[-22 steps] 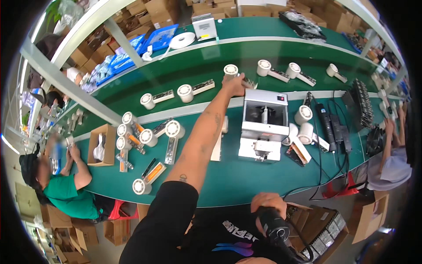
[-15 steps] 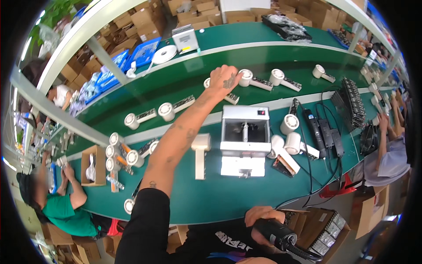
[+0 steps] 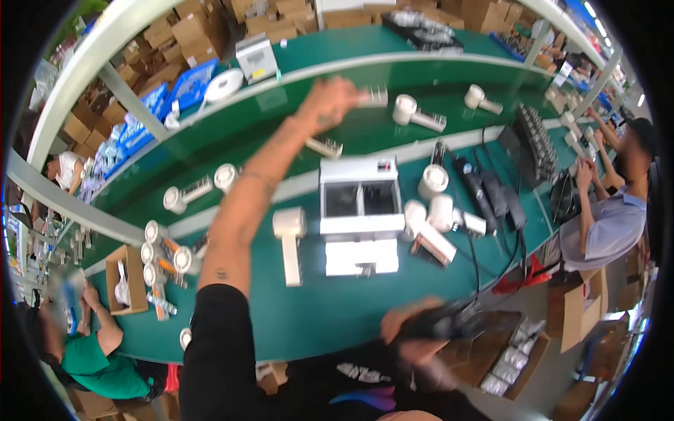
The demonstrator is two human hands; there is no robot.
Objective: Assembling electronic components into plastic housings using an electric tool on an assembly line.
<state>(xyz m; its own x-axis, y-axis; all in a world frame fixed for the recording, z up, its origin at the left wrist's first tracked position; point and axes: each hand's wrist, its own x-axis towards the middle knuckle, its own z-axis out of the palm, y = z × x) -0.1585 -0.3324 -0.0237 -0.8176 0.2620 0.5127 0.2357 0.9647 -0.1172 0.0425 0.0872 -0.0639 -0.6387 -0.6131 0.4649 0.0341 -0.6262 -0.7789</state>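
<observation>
My left hand (image 3: 330, 98) reaches over the back strip of the green bench, fingers closed around a white hair-dryer-shaped unit; its open handle (image 3: 374, 96) sticks out to the right. Another such unit (image 3: 325, 146) lies below my wrist, partly covered by my forearm. To the right of my hand rests one more white unit (image 3: 405, 110) with its handle open. Low in front of my body, my right hand (image 3: 404, 326) grips a black corded hand tool (image 3: 439, 321), blurred by motion. A white box-shaped machine (image 3: 359, 200) stands mid-bench with a bright plate before it.
White units lie left (image 3: 186, 259) and right (image 3: 428, 231) of the machine, and one stands head-up (image 3: 288, 223) beside it. Black adapters and cables (image 3: 484, 193) run along the right. A cardboard box (image 3: 126, 281) sits left. People work at both ends.
My left hand has closed on a white unit and lifted it off the back strip. My right hand has shifted with the black tool. The whole view has swung to the right.
</observation>
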